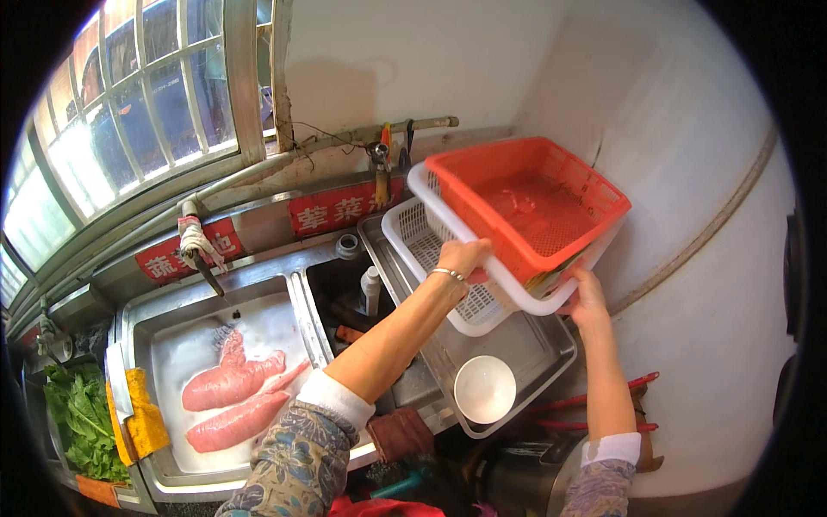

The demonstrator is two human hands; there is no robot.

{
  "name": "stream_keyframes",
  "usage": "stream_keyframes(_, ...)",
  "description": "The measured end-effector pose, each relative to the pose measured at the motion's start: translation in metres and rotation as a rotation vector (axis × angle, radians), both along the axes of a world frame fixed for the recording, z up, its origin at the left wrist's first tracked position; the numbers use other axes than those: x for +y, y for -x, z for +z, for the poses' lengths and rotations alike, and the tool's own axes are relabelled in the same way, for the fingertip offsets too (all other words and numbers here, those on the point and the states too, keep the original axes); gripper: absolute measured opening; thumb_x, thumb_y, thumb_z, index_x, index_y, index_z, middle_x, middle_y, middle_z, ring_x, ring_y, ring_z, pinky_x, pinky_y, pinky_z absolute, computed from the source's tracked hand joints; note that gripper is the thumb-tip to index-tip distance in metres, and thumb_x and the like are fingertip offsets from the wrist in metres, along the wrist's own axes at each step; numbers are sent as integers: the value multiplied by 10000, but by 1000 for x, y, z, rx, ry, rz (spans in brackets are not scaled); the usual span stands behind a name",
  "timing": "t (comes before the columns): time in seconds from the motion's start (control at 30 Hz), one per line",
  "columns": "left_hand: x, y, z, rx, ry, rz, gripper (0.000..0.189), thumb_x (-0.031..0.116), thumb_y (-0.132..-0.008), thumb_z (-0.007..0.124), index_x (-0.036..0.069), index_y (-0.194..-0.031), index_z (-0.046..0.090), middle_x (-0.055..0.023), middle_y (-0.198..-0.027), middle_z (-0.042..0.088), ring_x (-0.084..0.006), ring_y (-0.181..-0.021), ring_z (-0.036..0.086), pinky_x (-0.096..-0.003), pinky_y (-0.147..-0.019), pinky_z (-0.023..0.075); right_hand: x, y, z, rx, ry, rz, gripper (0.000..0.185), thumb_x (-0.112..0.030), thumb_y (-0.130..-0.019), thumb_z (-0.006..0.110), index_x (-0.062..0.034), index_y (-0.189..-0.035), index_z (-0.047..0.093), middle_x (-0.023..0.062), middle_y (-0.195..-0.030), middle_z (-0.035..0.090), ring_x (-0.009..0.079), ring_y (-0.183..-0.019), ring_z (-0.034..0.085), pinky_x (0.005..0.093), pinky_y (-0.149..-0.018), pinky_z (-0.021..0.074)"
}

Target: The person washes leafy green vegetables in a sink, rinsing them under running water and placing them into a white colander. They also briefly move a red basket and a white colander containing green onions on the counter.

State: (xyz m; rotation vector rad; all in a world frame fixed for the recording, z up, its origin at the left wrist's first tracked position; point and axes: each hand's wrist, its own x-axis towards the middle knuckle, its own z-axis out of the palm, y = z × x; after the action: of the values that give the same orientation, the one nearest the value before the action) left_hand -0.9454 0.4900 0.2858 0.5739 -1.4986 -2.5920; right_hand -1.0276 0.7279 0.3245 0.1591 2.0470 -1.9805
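My left hand (pixel 464 258) grips the left rim of a white plastic basket (pixel 517 284), and my right hand (pixel 586 294) holds its near right corner. Nested inside this basket is an orange-red plastic basket (pixel 481 213) with perforated sides. Under the held pair, a second white plastic basket (pixel 478 324) rests tilted on a stainless steel tray (pixel 530 352). Whether the upper baskets touch the lower one is hard to tell. On the tray's near end stands a white bowl (pixel 484 390).
To the left, two pieces of raw meat (pixel 236 423) lie in a steel sink (pixel 139 323) of cloudy water. A cleaver (pixel 118 381) and yellow cloth (pixel 143 413) sit on its left edge, beside leafy greens (pixel 84 413). A white bottle (pixel 369 291) stands in the dark middle basin. Red handles (pixel 594 394) jut out lower right.
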Motion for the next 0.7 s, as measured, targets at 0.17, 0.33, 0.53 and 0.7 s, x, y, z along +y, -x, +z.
stream_keyframes(0.17,0,-18,28,115,239,-216,646,475,-769,692,-49,-1130,576,-172,-1055,615,-250,-970,606,-358,-778,507,25,17,-9,45,471,-81,316,-25,-789,488,-104,-1095,467,97,-931,500,347,-880,530,649,-661,450)
stream_keyframes(0.33,-69,-38,-105,55,521,491,679,343,-777,720,-34,-1274,454,-235,-1208,536,-302,-1073,571,-434,-812,505,19,-1,8,-144,603,-108,425,-55,-819,463,-79,-1241,420,170,-1178,481,433,-1036,484,692,-802,412)
stream_keyframes(0.53,-8,-17,-137,-227,-101,218,688,175,-708,737,-28,-1243,356,-207,-1118,551,-355,-887,622,-489,-528,550,40,-13,0,-15,574,-267,353,-68,-854,457,-57,-1207,462,153,-1194,493,345,-1097,491,568,-948,399)
stream_keyframes(0.7,-4,-4,-116,-421,-111,166,339,0,-666,590,-68,-991,523,-207,-937,598,-372,-793,642,-528,-553,570,104,22,-16,78,703,-151,363,-78,-860,447,-49,-1222,455,151,-1199,498,341,-1122,478,589,-947,390)
